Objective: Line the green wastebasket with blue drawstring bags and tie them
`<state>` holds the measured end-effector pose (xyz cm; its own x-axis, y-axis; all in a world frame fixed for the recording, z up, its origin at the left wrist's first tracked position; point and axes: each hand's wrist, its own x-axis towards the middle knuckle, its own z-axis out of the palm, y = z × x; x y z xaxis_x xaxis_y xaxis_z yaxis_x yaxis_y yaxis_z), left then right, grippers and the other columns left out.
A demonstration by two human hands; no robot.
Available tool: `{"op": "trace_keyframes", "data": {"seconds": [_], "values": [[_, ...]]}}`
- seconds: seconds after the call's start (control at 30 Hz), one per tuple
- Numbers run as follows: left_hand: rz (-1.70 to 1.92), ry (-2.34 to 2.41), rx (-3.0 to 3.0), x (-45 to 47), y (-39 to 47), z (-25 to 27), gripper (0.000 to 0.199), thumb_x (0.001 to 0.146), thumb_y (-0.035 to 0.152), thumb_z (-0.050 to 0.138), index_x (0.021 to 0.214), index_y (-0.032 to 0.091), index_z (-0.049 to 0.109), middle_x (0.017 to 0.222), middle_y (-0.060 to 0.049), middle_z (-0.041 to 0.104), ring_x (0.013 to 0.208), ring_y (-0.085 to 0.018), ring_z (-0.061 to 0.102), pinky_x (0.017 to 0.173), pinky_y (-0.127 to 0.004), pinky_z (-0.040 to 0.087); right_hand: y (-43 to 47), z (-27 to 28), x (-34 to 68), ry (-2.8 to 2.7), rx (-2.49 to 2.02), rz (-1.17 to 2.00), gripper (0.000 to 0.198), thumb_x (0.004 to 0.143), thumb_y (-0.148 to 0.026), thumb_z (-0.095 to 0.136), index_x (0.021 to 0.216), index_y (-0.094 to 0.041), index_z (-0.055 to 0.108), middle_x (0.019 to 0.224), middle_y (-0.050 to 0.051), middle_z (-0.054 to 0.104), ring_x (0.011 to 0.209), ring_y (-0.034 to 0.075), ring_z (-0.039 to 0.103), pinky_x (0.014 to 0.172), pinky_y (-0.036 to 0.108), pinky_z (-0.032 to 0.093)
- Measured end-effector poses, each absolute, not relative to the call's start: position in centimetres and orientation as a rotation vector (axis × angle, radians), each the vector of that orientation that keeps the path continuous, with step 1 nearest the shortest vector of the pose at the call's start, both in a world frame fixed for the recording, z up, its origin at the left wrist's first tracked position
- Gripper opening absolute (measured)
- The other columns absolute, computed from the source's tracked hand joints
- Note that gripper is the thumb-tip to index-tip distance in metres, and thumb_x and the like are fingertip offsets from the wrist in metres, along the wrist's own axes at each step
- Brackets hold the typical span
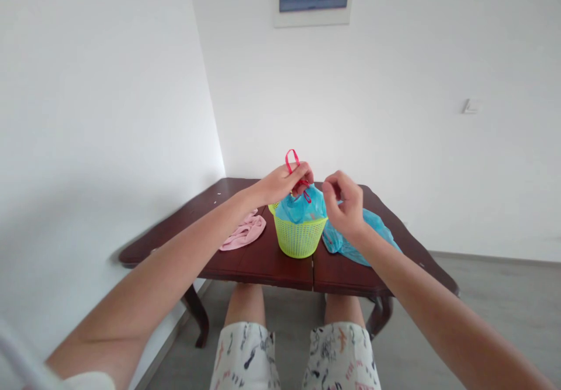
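Above the basket (300, 241), left hand (284, 180) at the neck of the blue bag (298, 210), fingers bent in and apparently pinching its red cord (307, 196). Right of and slightly above the basket, right hand (346, 207) with fingers curled, thumb near forefinger; cannot tell whether anything is between them. No cord visible running to it.

Risks, as judged: a hard tug on the cord could tear the thin film at the neck, or lift the basket along with the bag, since the bag seems to sit snugly inside. A loose pinch could let the cord slip and the neck slacken. A low sweep of the right hand could brush the other bag (372, 239), lying right of the basket.

Bag: sheer, light blue, crumpled, bulging above the basket's rim, bunched toward the top; blue shows through the holes in the basket's wall. Cord bright red, one loop standing above the left hand, a tangle at the fingertips. Contents not clear. Left of the basket, a pink cloth (246, 231), rumpled on the table (267, 266).
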<state>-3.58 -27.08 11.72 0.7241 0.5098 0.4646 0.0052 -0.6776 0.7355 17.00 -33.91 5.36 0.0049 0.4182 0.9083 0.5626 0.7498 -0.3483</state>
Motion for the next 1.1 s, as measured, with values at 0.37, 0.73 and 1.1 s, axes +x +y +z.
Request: {"op": "trace_keyframes", "data": {"seconds": [0.37,0.73,1.1], "values": [[1.236,0.370,2.729,-4.4,-28.3,12.4,0.047,0.130,0.048,0.037,0.148,0.023,0.073,0.147,-0.014,0.084,0.141,-0.027,0.080,0.126,-0.045,0.061,-30.7,5.7,15.0,-1.483,-0.680,1.117,0.059,0.105,-0.087,0.071,0.114,-0.030,0.068,0.066,-0.009,0.057,0.040,0.010,0.031,0.037,0.028,0.018],[1.250,0.290,2.416,-5.7,-28.4,7.5,0.069,0.128,0.067,0.033,0.101,0.027,0.082,0.094,-0.011,0.083,0.126,-0.031,0.082,0.130,-0.057,0.055,-23.8,3.9,19.4,-1.123,-0.909,0.775,0.068,0.086,-0.088,0.088,0.077,-0.025,0.064,0.063,-0.004,0.054,0.058,0.013,0.046,0.054,0.028,0.040],[1.026,1.169,2.577,-6.9,-27.7,4.7,0.051,0.106,0.068,0.084,0.139,0.030,0.074,0.071,0.002,0.062,0.067,-0.027,0.063,0.070,-0.033,0.040,-27.0,4.8,20.4,-1.291,-0.887,0.877,0.063,0.094,-0.085,0.085,0.094,-0.023,0.075,0.069,-0.003,0.064,0.047,0.008,0.041,0.046,0.028,0.030]]}}
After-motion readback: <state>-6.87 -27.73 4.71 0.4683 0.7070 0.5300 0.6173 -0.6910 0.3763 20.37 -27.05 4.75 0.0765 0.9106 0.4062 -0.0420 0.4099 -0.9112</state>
